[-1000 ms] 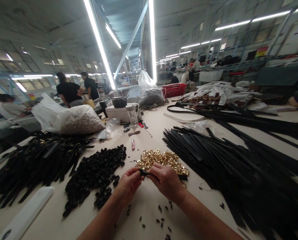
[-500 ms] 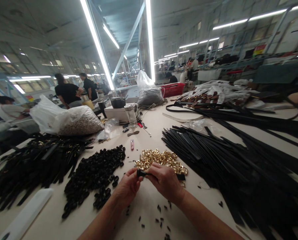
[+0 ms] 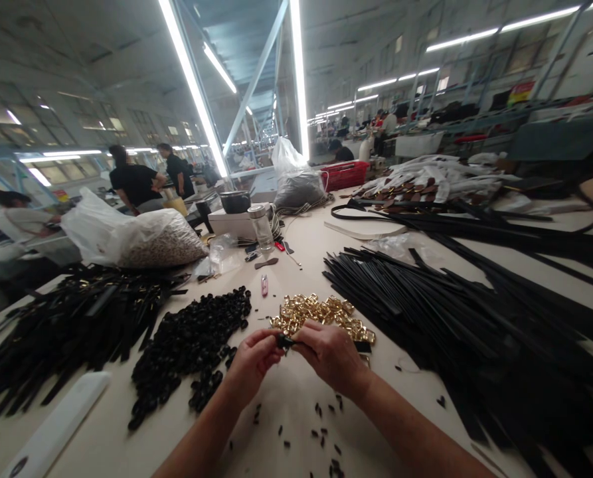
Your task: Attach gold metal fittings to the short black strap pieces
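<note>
1. My left hand [image 3: 252, 362], at the frame's lower center, pinches between thumb and fingers.
2. My right hand [image 3: 335, 356], fingers curled, faces it closely.
3. My bare forearms [image 3: 410, 425] angle inward from the bottom edge.

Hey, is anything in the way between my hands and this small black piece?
Nothing visible is: the left hand and right hand both have fingers on the small black piece. The pile of gold-colored metal buckles lies just beyond the hands, not between them and the piece.
</note>
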A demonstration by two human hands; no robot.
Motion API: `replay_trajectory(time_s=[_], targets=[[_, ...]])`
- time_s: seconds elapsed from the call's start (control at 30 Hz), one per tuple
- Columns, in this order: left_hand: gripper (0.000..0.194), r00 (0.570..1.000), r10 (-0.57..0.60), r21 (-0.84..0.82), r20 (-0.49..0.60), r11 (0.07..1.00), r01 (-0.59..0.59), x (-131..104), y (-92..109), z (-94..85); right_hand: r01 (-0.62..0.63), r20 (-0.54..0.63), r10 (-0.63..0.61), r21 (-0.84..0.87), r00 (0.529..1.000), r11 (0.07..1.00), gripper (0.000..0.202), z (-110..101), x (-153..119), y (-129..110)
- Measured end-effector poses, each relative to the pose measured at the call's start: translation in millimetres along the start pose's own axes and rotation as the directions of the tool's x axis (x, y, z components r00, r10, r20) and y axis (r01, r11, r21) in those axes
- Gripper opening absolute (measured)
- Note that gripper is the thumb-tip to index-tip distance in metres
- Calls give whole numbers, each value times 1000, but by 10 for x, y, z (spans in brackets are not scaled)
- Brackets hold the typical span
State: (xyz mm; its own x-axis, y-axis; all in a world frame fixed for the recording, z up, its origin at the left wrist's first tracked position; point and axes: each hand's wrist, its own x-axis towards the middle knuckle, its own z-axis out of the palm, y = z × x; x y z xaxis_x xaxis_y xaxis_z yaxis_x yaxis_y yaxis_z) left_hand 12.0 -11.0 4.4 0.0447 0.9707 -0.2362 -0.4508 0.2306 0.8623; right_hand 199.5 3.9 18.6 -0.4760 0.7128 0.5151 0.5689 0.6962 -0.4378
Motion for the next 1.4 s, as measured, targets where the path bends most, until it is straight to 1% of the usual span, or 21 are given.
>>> replay_trajectory(time_s=[0.1,0.17,0.2,0.23,0.33,0.4,0.5,0.57,0.63,0.67,0.7,0.77,0.83,0.87,0.93,1.03,1.13,1.2,1.23,1.33,1.4], targets=[[29,1000,19,86,9,996,-20,6,-15,-3,14,24,-12,-50,1000,999,24,26,-12,0],[30,1000,29,86,-5,996,-28,14,-31,1,-7,39,9,-39,999,999,19,35,-14,-7],[30,999,33,73,-19,997,-31,18,-36,7,-26,41,27,-17,999,1000,14,37,-12,-13],[31,999,33,54,-34,998,-31,20,-39,16,-48,38,47,10,998,999,15,37,-10,-19],[32,998,10,-33,-70,999,-12,20,-46,49,-103,25,101,91,995,990,29,38,-2,-38],[32,997,-7,-92,-79,996,-1,17,-59,66,-123,28,121,121,992,985,26,47,1,-48],[32,1000,-14,-68,-28,998,12,3,-92,72,-145,72,136,129,988,981,32,54,1,-64],[28,999,-10,16,33,1000,9,-17,-110,76,-148,108,136,114,985,982,46,43,0,-77],[23,995,-9,103,103,995,-2,-43,-115,86,-127,135,112,107,984,986,62,25,-1,-90],[20,991,-11,141,134,990,-8,-57,-112,93,-110,144,95,106,985,988,67,16,-1,-93],[20,987,-15,179,162,984,-14,-68,-104,99,-92,149,77,102,986,990,65,9,-2,-92],[22,983,1,275,182,960,-52,-83,-81,106,-50,145,40,66,989,997,44,-1,-3,-77],[27,986,50,375,161,921,-108,-84,-54,102,-9,133,11,-13,991,1000,20,-15,-1,-48],[28,986,78,410,145,902,-132,-80,-43,95,10,131,-2,-58,991,998,16,-29,1,-32],[30,988,120,419,97,896,-150,-67,-32,77,39,125,-22,-134,992,990,16,-70,6,-6],[32,992,126,349,21,929,-125,-48,-43,51,57,97,-38,-201,995,978,18,-140,17,19],[33,992,123,315,20,941,-123,-30,-59,31,65,38,-58,-207,998,976,18,-167,26,72],[34,992,129,290,4,949,-125,-12,-55,11,35,-25,-42,-215,999,976,17,-161,28,152],[36,992,129,278,-10,953,-121,-2,-49,-5,-2,-61,-13,-230,998,973,18,-156,27,204],[39,989,141,277,-42,953,-124,25,-27,-66,-171,-157,131,-275,979,946,21,-148,21,373],[37,989,148,316,-27,940,-132,26,-24,-98,-267,-182,226,-250,957,931,22,-144,15,462]])
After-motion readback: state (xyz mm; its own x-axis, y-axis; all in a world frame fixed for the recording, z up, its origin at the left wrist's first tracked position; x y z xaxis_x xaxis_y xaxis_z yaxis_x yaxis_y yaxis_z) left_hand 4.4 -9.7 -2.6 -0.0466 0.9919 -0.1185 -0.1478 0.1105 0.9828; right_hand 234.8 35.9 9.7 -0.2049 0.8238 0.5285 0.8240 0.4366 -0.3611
